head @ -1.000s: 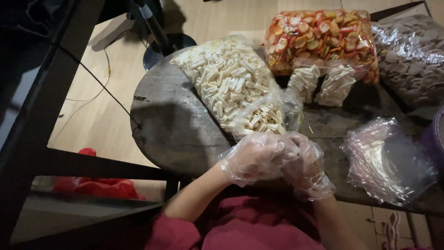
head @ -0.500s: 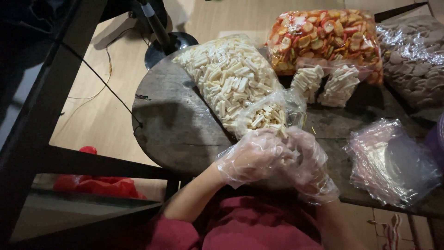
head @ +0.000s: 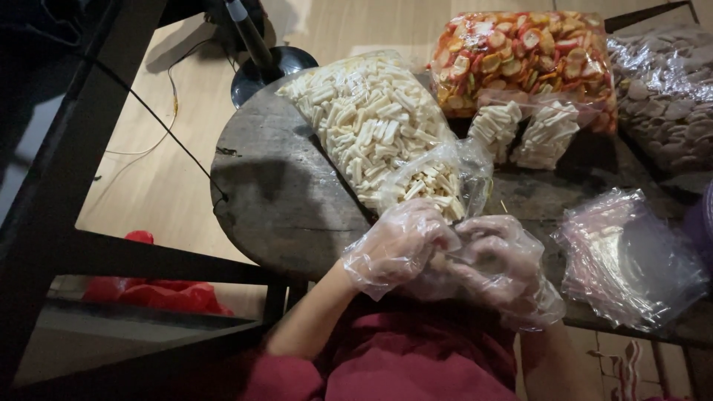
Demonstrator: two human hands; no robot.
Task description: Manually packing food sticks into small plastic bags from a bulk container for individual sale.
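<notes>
Both my hands wear thin clear plastic gloves. My left hand (head: 397, 245) is curled over the near edge of the big clear bag of white stick crackers (head: 371, 122), at its open mouth (head: 438, 182). My right hand (head: 501, 267) sits just beside it, fingers bent around a small clear bag that is mostly hidden between the two hands. A few white sticks show between the fingers.
The round dark wooden table (head: 275, 193) also carries two small filled packs of white sticks (head: 523, 130), a bag of orange and red crackers (head: 527, 59), a bag of grey discs (head: 665, 96) and a stack of empty clear bags (head: 631, 256). A stand base (head: 264, 63) is on the floor.
My hands were pressed together; now the right hand has shifted right and turned palm up, while the left hand stays at the bag mouth. The view has tilted slightly.
</notes>
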